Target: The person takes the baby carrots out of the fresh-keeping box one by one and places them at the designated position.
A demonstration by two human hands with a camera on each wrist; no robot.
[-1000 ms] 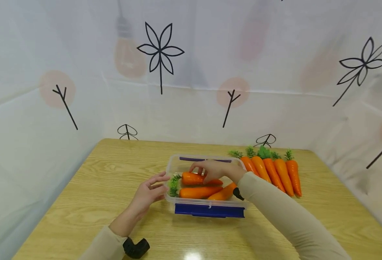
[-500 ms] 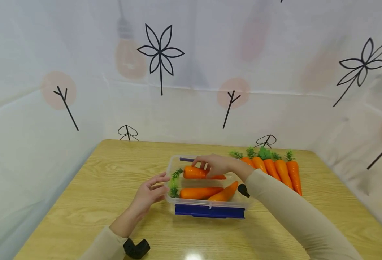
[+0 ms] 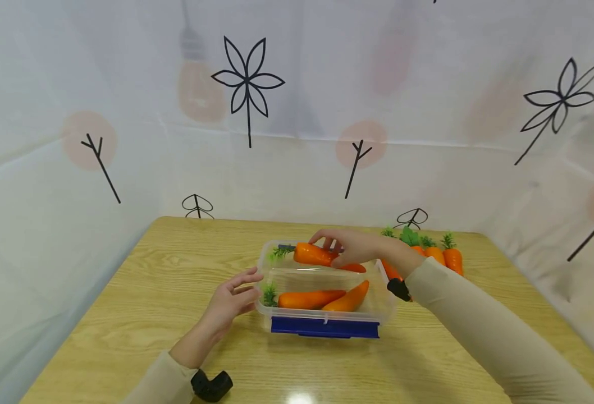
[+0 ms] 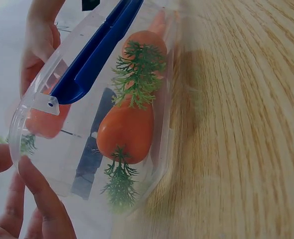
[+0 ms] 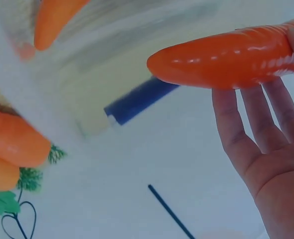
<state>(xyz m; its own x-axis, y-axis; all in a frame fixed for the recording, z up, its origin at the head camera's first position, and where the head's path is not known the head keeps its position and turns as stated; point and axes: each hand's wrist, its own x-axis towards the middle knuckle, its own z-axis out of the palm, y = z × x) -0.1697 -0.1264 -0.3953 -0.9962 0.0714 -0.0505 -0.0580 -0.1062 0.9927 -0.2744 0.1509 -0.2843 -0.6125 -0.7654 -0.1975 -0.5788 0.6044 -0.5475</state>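
My right hand holds an orange carrot with feathery green leaves, thumb on one side and fingers on the other. The carrot lies crosswise over the back of a clear plastic food container, its leafy end to the left. Inside, near the front wall, are two more carrots: one lies lengthwise and the other slants with its tip raised. My left hand is at the container's left side, its extended fingers touching the rim; in the left wrist view the fingertips meet the rim's corner.
Several more carrots lie in a row right of the container, partly behind my right forearm. A blue locking flap hangs open at the container's front. The wooden table ends at a printed white cloth.
My right hand has raised the carrot from beside the front ones and moved it toward the container's back and slightly right. My left hand has stayed at the rim.
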